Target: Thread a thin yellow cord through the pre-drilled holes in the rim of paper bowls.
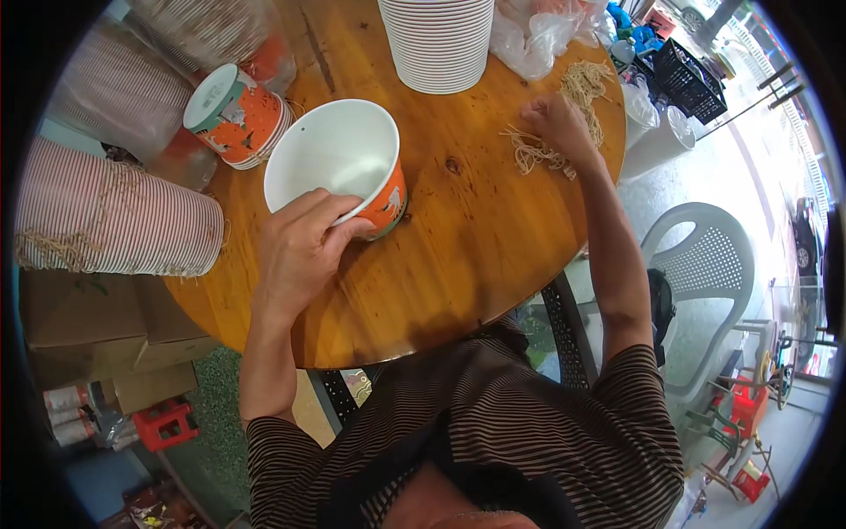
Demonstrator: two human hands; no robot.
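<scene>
We hold the cup [337, 150] with our left hand [304, 240], its fingers pinching the near rim at six o'clock. The cup is at nine o'clock on the round table [467, 247]. Our right hand [555, 123] is at two o'clock, by the strings [585, 81]. Its fingers are curled, and we cannot tell if they hold one. A tall white stack [438, 44] stands at twelve o'clock.

I see a round wooden table [467, 264] filling the middle, a pale plastic armchair [701, 251] to its right and a red stool [157, 429] at near left beside green speckled flooring [216, 406]. Bright light floods my feed from the right, where a dark car [805, 234] stands.
</scene>
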